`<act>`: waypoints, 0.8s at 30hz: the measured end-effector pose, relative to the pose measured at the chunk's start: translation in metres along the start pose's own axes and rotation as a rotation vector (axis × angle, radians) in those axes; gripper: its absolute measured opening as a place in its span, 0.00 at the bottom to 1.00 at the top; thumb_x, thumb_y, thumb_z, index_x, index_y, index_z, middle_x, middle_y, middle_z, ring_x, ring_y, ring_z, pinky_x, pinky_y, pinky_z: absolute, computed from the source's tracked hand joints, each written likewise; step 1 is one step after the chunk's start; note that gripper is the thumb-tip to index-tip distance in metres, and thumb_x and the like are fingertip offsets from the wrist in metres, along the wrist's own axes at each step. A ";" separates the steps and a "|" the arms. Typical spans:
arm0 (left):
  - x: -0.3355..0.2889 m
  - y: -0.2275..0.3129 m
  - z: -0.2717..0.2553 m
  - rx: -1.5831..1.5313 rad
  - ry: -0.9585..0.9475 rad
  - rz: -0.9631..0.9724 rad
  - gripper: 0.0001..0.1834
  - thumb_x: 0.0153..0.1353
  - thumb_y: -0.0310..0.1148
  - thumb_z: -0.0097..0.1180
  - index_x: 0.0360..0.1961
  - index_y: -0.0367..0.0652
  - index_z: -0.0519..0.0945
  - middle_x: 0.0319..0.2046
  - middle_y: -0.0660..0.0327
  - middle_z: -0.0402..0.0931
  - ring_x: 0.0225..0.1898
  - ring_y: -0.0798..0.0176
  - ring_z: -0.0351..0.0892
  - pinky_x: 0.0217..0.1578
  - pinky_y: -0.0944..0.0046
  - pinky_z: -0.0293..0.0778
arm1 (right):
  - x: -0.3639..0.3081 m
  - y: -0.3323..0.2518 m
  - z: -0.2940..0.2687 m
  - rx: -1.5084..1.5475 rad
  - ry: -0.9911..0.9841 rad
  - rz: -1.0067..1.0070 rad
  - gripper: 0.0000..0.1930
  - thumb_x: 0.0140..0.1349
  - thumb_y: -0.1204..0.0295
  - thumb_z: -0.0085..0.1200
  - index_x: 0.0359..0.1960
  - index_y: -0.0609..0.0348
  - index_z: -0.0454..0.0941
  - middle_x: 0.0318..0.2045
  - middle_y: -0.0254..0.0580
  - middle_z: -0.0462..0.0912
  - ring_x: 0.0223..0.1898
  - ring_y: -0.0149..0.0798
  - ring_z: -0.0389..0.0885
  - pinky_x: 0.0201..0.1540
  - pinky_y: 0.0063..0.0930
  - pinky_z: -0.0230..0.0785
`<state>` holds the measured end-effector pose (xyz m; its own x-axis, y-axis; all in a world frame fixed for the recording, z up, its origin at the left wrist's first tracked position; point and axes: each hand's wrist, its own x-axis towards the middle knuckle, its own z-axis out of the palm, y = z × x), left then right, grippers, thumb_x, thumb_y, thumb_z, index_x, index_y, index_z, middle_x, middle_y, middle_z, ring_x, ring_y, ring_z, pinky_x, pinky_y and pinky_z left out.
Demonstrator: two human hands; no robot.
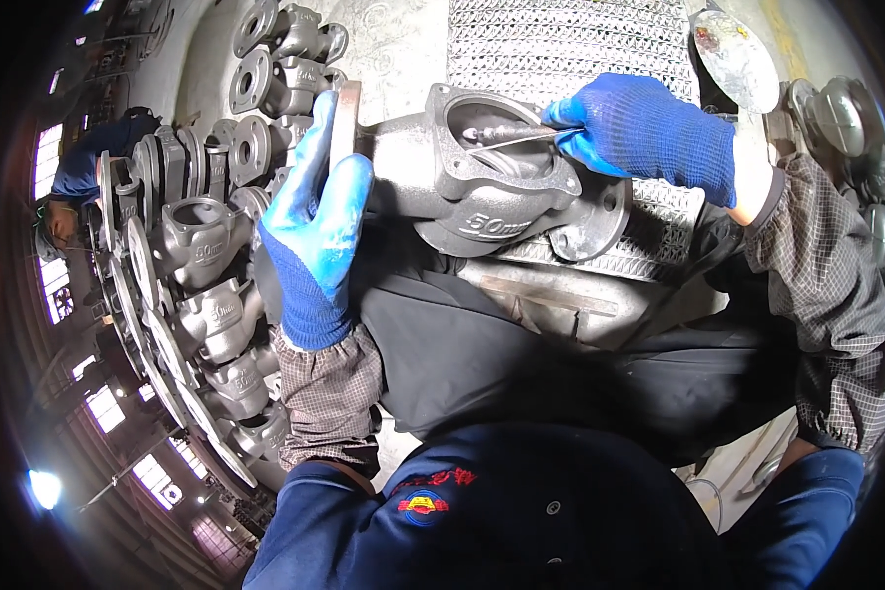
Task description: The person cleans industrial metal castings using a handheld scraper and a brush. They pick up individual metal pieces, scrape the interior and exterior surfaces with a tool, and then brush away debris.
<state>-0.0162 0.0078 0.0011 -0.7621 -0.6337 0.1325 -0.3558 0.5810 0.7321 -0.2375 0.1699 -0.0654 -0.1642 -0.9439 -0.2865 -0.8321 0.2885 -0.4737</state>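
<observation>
A grey cast valve body lies in front of me with its square-flanged opening facing up. My left hand, in a blue coated glove, grips the round flange at its left end, fingers and thumb on either side of the rim. In a matching glove, my right hand is closed at the right edge of the opening. It pinches a thin rod-like tool that reaches into the cavity; a fine pale strip runs beside it. The tool's exact kind cannot be made out.
Under the casting is a patterned metal grid. Many similar valve castings are stacked at left, with more at the far left. A whitish oval plate stands far right, near other castings. Another person bends at left.
</observation>
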 end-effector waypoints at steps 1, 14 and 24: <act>0.000 -0.001 0.000 0.022 0.005 0.028 0.23 0.65 0.32 0.48 0.60 0.33 0.70 0.56 0.53 0.73 0.53 0.65 0.72 0.54 0.69 0.66 | 0.002 0.000 0.000 -0.019 0.006 -0.004 0.13 0.59 0.64 0.52 0.43 0.50 0.83 0.27 0.46 0.83 0.29 0.46 0.82 0.36 0.39 0.75; 0.002 -0.001 0.001 -0.096 0.028 0.060 0.25 0.59 0.25 0.57 0.59 0.36 0.71 0.49 0.59 0.77 0.40 0.74 0.74 0.41 0.74 0.70 | 0.000 0.000 -0.004 -0.074 -0.034 0.021 0.12 0.58 0.64 0.51 0.39 0.50 0.82 0.25 0.45 0.82 0.29 0.47 0.82 0.35 0.40 0.74; 0.002 -0.009 0.006 -0.132 0.062 0.073 0.26 0.58 0.26 0.59 0.59 0.36 0.72 0.48 0.57 0.79 0.41 0.73 0.76 0.43 0.71 0.73 | -0.029 0.006 0.012 0.133 0.145 0.109 0.18 0.61 0.59 0.53 0.53 0.45 0.78 0.27 0.45 0.82 0.28 0.45 0.82 0.34 0.36 0.74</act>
<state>-0.0180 0.0039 -0.0093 -0.7471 -0.6248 0.2268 -0.2229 0.5570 0.8000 -0.2319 0.2011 -0.0697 -0.3319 -0.9163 -0.2240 -0.7296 0.3999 -0.5547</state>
